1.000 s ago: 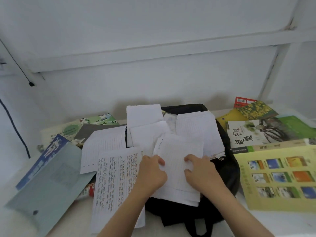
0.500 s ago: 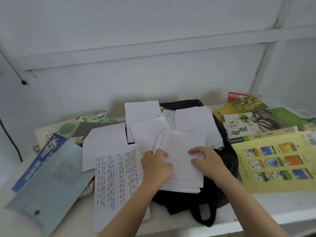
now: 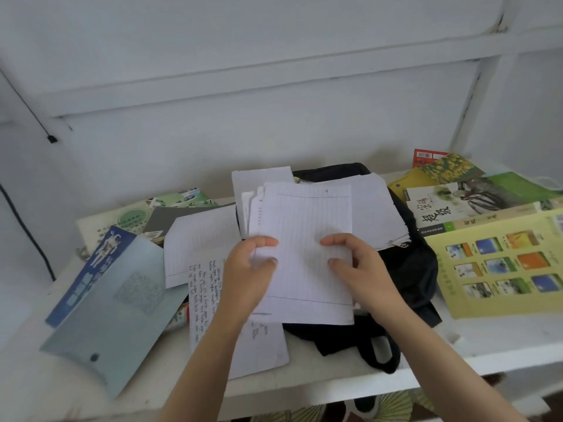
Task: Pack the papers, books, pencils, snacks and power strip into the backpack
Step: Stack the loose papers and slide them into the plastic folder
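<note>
At frame centre the left hand (image 3: 249, 269) and right hand (image 3: 356, 266) both pinch a sheaf of white lined paper sheets (image 3: 304, 226) over the black fabric backpack (image 3: 408, 269): gathering papers, I judge, with squaring the edges and slipping them inside next

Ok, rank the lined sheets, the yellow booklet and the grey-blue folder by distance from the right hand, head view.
1. The lined sheets, held in the right hand, centre.
2. The yellow booklet, just to its right.
3. The grey-blue folder, far left, beyond the left hand.
</note>
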`<state>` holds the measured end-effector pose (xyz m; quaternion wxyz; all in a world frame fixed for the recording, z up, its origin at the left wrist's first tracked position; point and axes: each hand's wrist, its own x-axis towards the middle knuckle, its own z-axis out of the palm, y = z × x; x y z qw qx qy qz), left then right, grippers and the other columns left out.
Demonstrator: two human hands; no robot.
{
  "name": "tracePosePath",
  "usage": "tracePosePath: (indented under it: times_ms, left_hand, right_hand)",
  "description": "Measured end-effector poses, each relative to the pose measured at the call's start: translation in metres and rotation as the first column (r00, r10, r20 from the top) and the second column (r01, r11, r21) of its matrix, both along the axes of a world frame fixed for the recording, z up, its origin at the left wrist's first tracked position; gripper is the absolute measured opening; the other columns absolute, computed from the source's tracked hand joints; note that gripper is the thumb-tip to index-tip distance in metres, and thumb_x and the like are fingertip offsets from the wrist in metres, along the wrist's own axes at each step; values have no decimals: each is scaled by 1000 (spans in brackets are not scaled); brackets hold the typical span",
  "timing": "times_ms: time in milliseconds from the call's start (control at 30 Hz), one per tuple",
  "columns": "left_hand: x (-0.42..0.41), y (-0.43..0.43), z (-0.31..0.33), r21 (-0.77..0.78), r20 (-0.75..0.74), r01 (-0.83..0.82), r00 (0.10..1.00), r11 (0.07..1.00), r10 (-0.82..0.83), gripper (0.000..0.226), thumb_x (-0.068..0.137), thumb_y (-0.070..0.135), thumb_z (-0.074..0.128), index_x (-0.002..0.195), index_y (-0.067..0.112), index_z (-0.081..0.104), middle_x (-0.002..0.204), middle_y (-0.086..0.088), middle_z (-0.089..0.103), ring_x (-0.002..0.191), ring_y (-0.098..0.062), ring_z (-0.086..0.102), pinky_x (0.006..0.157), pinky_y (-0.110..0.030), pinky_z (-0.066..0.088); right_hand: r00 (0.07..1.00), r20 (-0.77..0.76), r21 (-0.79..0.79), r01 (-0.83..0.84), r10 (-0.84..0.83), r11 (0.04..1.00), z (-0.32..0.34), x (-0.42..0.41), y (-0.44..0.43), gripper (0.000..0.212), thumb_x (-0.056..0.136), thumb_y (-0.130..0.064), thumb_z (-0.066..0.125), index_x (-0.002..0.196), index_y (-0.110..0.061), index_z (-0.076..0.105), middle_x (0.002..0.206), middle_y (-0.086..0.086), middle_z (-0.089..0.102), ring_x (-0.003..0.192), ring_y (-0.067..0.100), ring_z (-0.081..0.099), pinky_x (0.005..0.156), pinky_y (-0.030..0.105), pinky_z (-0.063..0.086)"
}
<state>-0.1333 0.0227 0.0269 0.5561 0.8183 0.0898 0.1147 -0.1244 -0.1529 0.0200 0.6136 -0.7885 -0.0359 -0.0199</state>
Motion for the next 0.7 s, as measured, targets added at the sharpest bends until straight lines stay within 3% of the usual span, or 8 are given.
tracePosePath:
  times_ms: [100,200,300,400,467,533,633,700]
  left_hand:
    - [-14,27,-10,39,-38,-37,999,999,38,35,83,-1,57,92,32,64,104,23,52,90,11,49,66,-6,38]
    - [-29,48,-22,110,-38,-54,998,993,58,37,82,-2,58,89,33,63,102,22,57,94,13,47,69,1,31]
    - [-43,61,-32,167,-57,-68,995,984,78,33,82,0,59,90,32,62,98,27,54,90,19,44,74,-1,28]
    - [-51,68,-41,170,-67,-88,993,981,101,30,82,2,61,93,29,63,98,24,55,92,9,47,83,-12,33]
    - [-53,71,-46,142,-76,-102,991,985,113,28,82,3,62,93,28,63,100,22,57,98,1,49,88,-19,34]
    - [-54,72,-49,86,-98,-109,988,990,117,27,82,4,63,91,29,64,106,17,58,103,-4,49,88,-22,36]
    - [-56,74,-52,19,-129,-113,985,993,114,26,83,4,63,91,29,65,109,16,57,106,-5,48,88,-24,37]
    - [-59,77,-51,10,-111,-95,989,995,96,27,83,3,62,90,29,65,105,21,58,103,-4,50,88,-24,39]
  right_hand:
    - [996,-6,-101,-92,92,991,-12,-5,23,31,85,-1,55,98,-28,63,90,-24,56,62,3,51,59,18,47]
    - [988,-22,-178,-157,156,971,-24,-9,43,31,84,0,56,101,-25,63,86,-20,54,47,-5,45,49,7,38]
    - [979,-49,-239,-202,196,950,-33,-12,58,31,86,0,53,105,-23,63,99,-14,55,59,-8,48,55,2,36]
    - [975,-67,-287,-222,211,932,-36,-11,68,33,86,-1,52,109,-21,62,107,-13,53,88,0,48,64,-4,32]
    - [969,-87,-306,-247,231,920,-36,-9,74,33,86,-3,52,111,-22,61,110,-14,51,99,1,44,72,-1,30]
    - [963,-104,-300,-269,249,915,-35,-7,79,32,86,-4,53,111,-23,60,111,-14,51,101,1,43,75,2,31]
    - [961,-114,-239,-271,250,933,-33,-5,84,32,85,0,51,104,-23,62,109,-12,53,91,2,48,59,-2,36]
    - [960,-114,-168,-273,256,947,-32,-5,84,37,83,6,47,97,-25,62,106,-13,56,87,-1,51,58,-1,38]
